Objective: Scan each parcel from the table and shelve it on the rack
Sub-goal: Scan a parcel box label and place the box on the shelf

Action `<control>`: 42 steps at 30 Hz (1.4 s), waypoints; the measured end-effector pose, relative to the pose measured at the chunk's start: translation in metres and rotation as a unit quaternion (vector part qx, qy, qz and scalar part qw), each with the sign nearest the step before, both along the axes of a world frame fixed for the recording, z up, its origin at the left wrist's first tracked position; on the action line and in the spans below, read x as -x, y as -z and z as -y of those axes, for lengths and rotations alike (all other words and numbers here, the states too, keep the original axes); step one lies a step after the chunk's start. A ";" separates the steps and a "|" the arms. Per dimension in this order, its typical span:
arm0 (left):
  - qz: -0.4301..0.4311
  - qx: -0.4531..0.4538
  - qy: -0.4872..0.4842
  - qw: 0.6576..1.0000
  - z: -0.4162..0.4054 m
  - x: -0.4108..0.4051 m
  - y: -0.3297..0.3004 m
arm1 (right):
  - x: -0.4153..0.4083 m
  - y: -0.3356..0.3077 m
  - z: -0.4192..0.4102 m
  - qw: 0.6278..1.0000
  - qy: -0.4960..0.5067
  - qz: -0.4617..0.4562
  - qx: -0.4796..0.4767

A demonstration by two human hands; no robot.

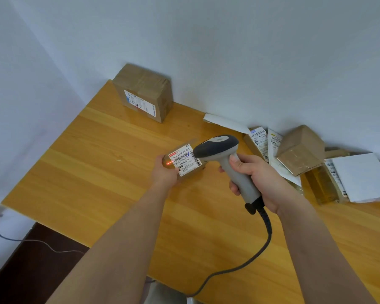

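My left hand [165,172] holds a small brown parcel [184,161] above the wooden table [101,172], its white barcode label facing up. A red scan light glows at the label's left edge. My right hand [258,178] grips the handle of a grey and black barcode scanner [219,150], whose head points at the label from just to its right. The scanner's black cable runs down toward the table's near edge. The rack is not in view.
A large taped cardboard box [144,93] stands at the table's back against the wall. A pile of parcels, a tilted brown box [301,150], white mailers [360,176] and labelled packets lies at the right. Dark floor and a thin cable show at lower left.
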State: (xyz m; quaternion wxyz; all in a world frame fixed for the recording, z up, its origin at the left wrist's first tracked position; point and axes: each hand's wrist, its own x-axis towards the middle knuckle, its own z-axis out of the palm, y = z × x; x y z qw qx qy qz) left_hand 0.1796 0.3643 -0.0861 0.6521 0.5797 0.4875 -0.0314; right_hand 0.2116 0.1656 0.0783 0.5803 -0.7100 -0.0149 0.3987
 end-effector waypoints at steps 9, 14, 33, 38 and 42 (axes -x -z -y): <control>-0.012 -0.011 -0.022 1.000 0.004 -0.004 0.000 | 0.007 -0.020 0.013 0.999 -0.006 0.033 0.001; -0.008 -0.016 -0.028 0.999 0.006 -0.004 0.001 | 0.011 -0.028 0.016 1.000 0.015 0.025 -0.009; 0.033 0.063 -0.127 0.989 0.007 0.001 0.007 | 0.017 -0.047 0.019 0.998 0.045 0.038 0.001; 0.045 0.068 -0.168 0.982 0.010 0.001 0.011 | 0.018 -0.044 0.017 0.999 0.040 0.036 0.009; 0.048 0.047 -0.159 0.985 0.011 0.001 0.012 | 0.018 -0.042 0.017 0.999 0.035 0.033 0.011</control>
